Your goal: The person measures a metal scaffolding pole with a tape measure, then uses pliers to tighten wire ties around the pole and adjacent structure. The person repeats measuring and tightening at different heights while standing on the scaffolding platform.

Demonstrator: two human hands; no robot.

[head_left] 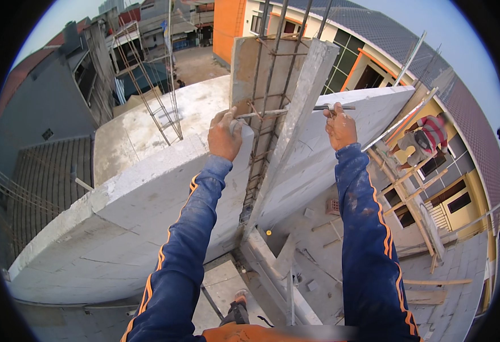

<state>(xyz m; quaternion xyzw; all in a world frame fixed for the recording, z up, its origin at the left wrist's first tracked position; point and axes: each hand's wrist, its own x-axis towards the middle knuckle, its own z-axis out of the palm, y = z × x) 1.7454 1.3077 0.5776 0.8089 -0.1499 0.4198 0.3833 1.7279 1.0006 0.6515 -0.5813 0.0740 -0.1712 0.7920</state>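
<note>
My left hand (225, 137) is closed at the top corner of the pale block wall, its fingers around the left end of a thin metal rod (267, 113). That rod crosses the upright rebar cage (259, 134) and meets a narrow grey board (301, 97). On the board's other side, my right hand (341, 128) grips a darker length of rod (345, 108) between thumb and fingers. Whether both lengths are one piece, I cannot tell. Behind the cage stands a wider brown-grey board (242, 74).
Block walls run left (147, 194) and right (369, 108) of the cage. Another rebar cage (147, 85) stands far left. Far below lies a concrete floor (312, 256) with scattered pieces. At right, a person in a striped shirt (434, 131) is on wooden scaffolding (412, 196).
</note>
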